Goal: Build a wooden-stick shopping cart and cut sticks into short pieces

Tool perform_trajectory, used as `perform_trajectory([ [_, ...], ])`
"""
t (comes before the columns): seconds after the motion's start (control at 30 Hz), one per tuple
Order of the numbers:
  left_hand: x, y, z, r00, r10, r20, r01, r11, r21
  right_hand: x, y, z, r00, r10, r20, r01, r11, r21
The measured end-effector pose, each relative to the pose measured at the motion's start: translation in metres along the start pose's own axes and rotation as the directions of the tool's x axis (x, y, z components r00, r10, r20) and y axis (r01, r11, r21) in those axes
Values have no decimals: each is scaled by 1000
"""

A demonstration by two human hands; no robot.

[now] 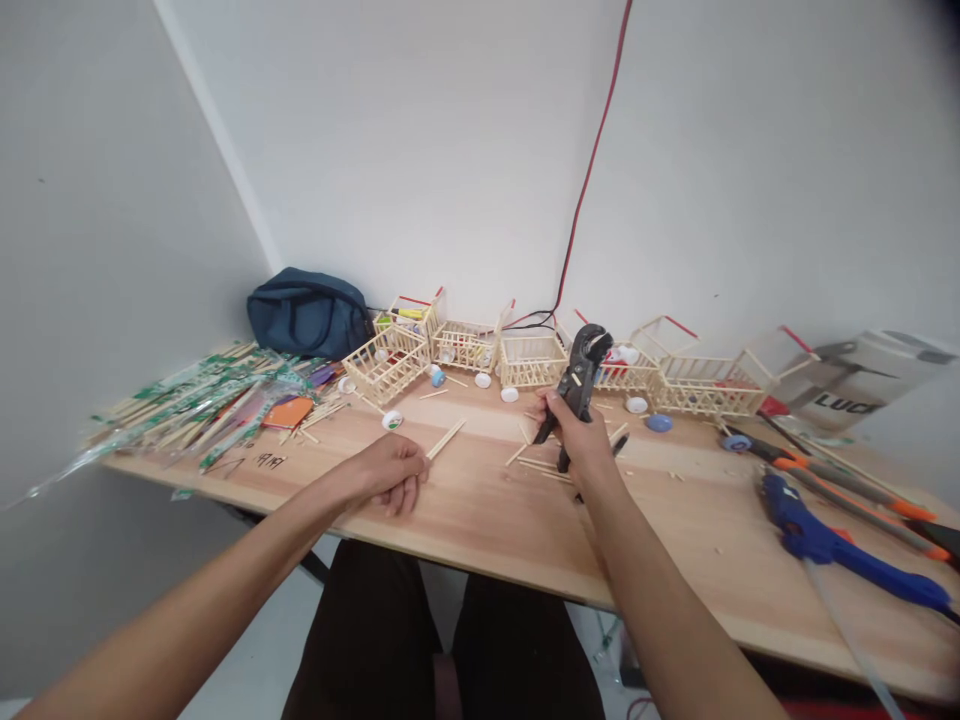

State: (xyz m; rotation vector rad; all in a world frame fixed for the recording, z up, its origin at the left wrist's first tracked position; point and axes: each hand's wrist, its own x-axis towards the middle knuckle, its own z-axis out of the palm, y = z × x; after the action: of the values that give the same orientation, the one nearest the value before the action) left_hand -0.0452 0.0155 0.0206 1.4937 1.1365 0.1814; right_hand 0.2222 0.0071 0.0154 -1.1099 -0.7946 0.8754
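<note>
My left hand [391,474] rests low over the wooden table, its fingers closed on thin wooden sticks [448,438] that point up and to the right. In my right hand [574,425] is a black cutting tool [582,372], its head pointing upward above the tabletop. Beneath and beside that tool lie several loose stick pieces [544,468]. Behind both hands stands a row of small carts made of sticks, among them one at the left [388,364] and one in the middle [532,360].
A blue bag [309,312] and a pile of wrapped sticks [202,400] are at the left. On the right lie a blue glue gun [847,550], orange-handled pliers [855,485] and a tipped white container [870,380]. The front edge of the table [480,565] runs above the legs.
</note>
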Motion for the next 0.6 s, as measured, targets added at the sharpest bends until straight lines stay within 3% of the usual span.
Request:
perform_trajectory([
  [0.17,-7,8,0,989,55,-135,-12,953,302,-2,-2,-1,1000,-22,-12,22,1000,16],
  [0.23,-15,11,-4,961,129,-243,19,851,525,-1,-3,-2,999,-29,-21,30,999,32],
  [0.33,-25,15,-10,890,249,-382,165,606,778,-1,-3,-3,999,-37,-28,38,998,53],
  [0.47,-21,26,-12,821,368,-437,268,427,864,0,-2,-3,998,-41,-40,45,994,101],
  [0.6,11,46,-6,823,384,-419,282,365,888,0,-1,-3,999,-28,-42,33,993,116],
])
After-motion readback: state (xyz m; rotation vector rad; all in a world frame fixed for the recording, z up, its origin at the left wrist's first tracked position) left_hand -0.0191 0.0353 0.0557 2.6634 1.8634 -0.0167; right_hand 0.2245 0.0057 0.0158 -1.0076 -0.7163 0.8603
